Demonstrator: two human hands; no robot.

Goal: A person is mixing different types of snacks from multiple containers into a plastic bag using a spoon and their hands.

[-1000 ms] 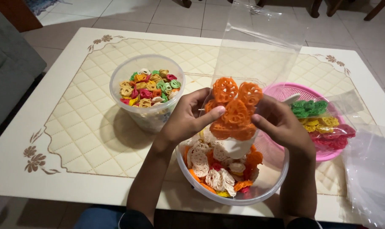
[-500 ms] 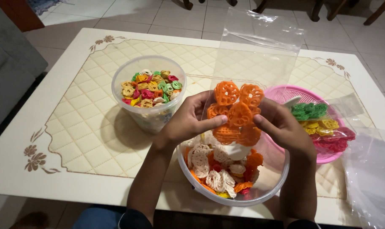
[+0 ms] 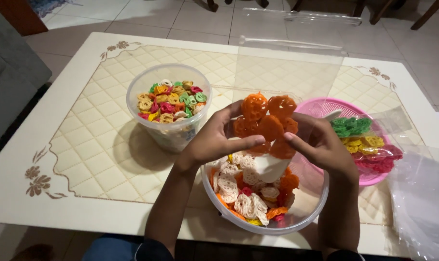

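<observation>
Both hands, left hand and right hand, pinch a clear bag of orange crackers between them, above the tub.

A cream table with a quilted top fills the frame; on it stand a clear tub upper left, a clear bowl bottom centre, a pink basket right, and plastic bags at the lower right

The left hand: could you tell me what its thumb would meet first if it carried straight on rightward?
Probably the right hand, whose fingertip already almost meets the left hand across the clear bag of orange crackers. Depth is uncertain.
</observation>
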